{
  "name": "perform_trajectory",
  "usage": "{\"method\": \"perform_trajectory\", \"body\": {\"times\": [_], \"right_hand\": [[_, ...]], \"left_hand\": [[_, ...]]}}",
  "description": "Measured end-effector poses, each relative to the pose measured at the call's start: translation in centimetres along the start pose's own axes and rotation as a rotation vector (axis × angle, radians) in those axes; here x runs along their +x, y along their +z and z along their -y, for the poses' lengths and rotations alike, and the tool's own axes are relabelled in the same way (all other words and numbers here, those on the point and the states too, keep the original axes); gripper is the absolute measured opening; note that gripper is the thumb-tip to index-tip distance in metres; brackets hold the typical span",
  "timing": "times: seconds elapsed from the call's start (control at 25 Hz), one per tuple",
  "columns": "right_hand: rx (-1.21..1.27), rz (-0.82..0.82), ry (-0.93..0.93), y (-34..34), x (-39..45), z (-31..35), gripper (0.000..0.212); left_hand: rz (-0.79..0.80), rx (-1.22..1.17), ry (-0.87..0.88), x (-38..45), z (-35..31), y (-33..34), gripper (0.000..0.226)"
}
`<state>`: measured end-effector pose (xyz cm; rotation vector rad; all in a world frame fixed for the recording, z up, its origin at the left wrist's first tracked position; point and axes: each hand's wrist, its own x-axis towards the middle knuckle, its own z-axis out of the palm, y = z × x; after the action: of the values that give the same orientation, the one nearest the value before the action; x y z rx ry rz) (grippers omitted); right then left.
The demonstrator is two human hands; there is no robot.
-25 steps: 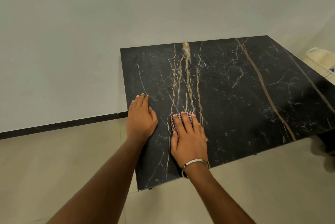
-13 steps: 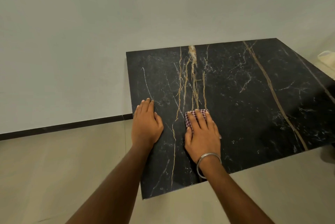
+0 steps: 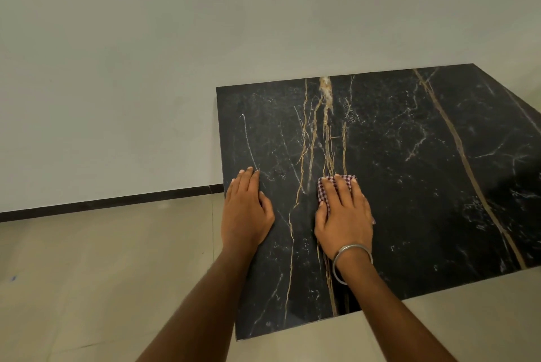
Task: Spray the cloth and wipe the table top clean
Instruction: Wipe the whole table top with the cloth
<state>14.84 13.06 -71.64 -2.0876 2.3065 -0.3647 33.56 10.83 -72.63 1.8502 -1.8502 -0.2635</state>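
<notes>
A black marble table top (image 3: 409, 186) with gold and white veins fills the right half of the view. My right hand (image 3: 345, 215), with a metal bangle on the wrist, lies flat on a small red-and-white checked cloth (image 3: 323, 189) and presses it onto the table; only the cloth's far and left edges show past the fingers. My left hand (image 3: 246, 209) rests flat, palm down, on the table near its left edge, a short way left of the cloth. No spray bottle is in view.
A plain pale wall rises behind the table, with a dark skirting strip (image 3: 111, 203) at its base. Beige floor tiles (image 3: 87, 274) lie to the left of and in front of the table.
My right hand has slid the cloth a little away from me along the gold veins. The view has shifted, so the table sits further right and the pale object at far right is out of sight.
</notes>
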Motion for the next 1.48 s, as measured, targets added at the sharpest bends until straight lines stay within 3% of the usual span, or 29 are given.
{"method": "perform_trajectory", "body": {"times": [0.24,0.4,0.52,0.76,0.96,1.08,1.24,1.36,1.48], "right_hand": [[0.018,0.038,-0.194,0.4,0.9,2.4,0.052],[0.021,0.034,-0.071,0.3,3.2,-0.6,0.051],[0.009,0.008,-0.005,0.8,3.9,0.7,0.052],[0.033,0.059,-0.236,1.2,4.1,4.3,0.052],[0.040,0.039,-0.085,1.0,7.1,0.1,0.052],[0.034,-0.002,-0.015,1.4,7.5,1.2,0.052],[0.056,0.040,-0.148,2.2,7.0,5.6,0.052],[0.041,0.078,-0.240,2.0,7.7,4.9,0.052],[0.033,0.044,-0.149,1.5,9.4,1.4,0.051]], "left_hand": [[0.037,0.022,-0.023,0.0,0.0,0.0,0.054],[0.031,0.004,-0.016,-0.1,0.2,0.0,0.053],[0.019,0.027,-0.013,-0.1,0.1,0.1,0.054],[0.073,0.048,-0.019,0.1,0.4,0.2,0.057],[0.091,0.048,-0.011,0.1,0.4,0.2,0.059],[0.092,0.074,-0.022,0.2,0.5,0.4,0.061],[0.112,0.102,-0.031,0.2,0.3,0.2,0.062],[0.132,0.103,-0.039,0.2,0.2,0.2,0.062],[0.139,0.097,-0.052,0.3,0.4,0.3,0.062]]}}
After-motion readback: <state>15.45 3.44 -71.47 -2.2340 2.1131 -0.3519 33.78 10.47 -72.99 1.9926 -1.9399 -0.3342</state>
